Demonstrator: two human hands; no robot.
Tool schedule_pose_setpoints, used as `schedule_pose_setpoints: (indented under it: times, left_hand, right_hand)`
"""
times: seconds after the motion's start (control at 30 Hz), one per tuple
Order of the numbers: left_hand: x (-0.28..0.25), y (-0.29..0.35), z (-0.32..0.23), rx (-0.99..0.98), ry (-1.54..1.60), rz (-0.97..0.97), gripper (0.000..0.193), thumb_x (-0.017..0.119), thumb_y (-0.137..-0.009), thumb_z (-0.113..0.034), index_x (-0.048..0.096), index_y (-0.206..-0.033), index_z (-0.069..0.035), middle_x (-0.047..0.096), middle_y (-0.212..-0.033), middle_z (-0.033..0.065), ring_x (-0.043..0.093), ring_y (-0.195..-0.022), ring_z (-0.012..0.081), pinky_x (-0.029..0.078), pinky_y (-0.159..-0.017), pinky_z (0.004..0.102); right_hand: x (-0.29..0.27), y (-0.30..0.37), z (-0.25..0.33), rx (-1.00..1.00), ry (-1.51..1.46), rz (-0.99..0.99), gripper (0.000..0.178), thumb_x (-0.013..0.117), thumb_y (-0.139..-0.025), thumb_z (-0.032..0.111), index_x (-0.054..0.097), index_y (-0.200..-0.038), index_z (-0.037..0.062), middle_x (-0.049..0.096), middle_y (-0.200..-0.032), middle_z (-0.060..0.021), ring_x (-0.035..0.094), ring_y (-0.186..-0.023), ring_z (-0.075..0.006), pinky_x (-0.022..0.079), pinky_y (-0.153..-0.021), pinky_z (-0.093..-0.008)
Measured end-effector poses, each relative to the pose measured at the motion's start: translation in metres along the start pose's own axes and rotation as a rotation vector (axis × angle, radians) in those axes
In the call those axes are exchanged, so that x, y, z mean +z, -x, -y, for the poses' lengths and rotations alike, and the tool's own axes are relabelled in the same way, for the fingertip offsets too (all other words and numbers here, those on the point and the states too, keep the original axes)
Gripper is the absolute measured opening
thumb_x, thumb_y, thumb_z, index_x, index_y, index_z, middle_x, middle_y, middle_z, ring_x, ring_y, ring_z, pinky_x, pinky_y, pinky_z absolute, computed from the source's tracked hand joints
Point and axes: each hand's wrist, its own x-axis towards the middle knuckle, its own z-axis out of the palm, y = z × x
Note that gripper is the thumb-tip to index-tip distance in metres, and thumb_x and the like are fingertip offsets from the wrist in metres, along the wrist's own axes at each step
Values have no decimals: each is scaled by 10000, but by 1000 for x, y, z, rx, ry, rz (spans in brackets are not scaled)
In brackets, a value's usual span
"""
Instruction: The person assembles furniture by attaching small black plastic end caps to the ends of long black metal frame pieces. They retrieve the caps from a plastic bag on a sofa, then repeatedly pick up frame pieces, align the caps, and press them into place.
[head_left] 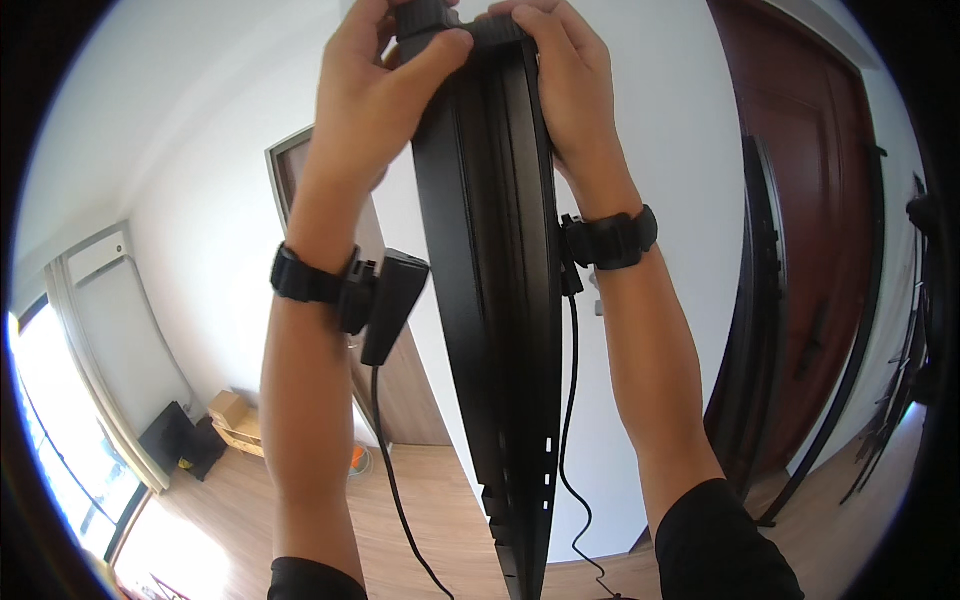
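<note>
A tall black upright post (490, 250) with long grooves down its face stands in front of me, narrowing toward the floor in this view. At its top are ribbed black end pieces (497, 33), partly cut off by the upper edge. My left hand (375, 100) is closed on the left side of that top, its thumb pressed on the front. On the opposite corner, my right hand (575, 90) is closed as well, thumb and fingers against the ribbed part. Some of its fingers are out of sight. Small slots and notches show near the post's lower end.
Black wrist straps hold devices (397, 305) with hanging cables (385, 430). A dark red door (815, 230) and long black bars (765, 280) stand on the right. A cardboard box (228, 409) sits at the far left, near a bright window (70, 430). Below is wood floor (300, 500).
</note>
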Motion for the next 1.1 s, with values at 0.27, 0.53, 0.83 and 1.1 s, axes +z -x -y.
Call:
schedule_pose_setpoints:
  times: [0.27, 0.53, 0.83, 1.1]
  left_hand:
    - [-20, 6, -15, -52, 131, 161, 615, 719, -987, -306, 470, -1524, -140, 554, -1411, 190, 610, -1253, 300, 483, -1110, 382]
    - [29, 135, -15, -759, 624, 159, 964, 769, -963, -250, 131, -1665, -80, 442, -1552, 208, 561, -1255, 232, 509, -1042, 382]
    - [59, 234, -31, -709, 1164, 268, 1160, 872, -741, -620, 301, -1571, -45, 464, -1481, 312, 508, -1376, 455, 508, -1087, 589]
    - [61, 256, -66, -680, 524, -5, 1128, 868, -845, -386, 142, -1648, -67, 451, -1490, 257, 507, -1353, 336, 462, -1115, 465]
  right_hand:
    - [0, 16, 28, 206, -56, 76, 320, 543, -1067, 190, 627, -1348, 60, 660, -1255, -60, 611, -1122, -130, 494, -973, -262]
    - [-15, 33, 14, 462, -93, 18, 519, 527, -1081, 173, 423, -1569, 34, 588, -1415, -113, 582, -1237, -158, 468, -1047, -283]
    - [-4, 25, 13, 555, -250, 74, 500, 465, -1099, 167, 410, -1581, 47, 603, -1401, -87, 596, -1223, -152, 479, -1027, -277]
    - [6, 21, 6, 704, -49, 243, 460, 424, -1116, 215, 464, -1531, 21, 667, -1191, -39, 610, -1086, -133, 476, -1006, -303]
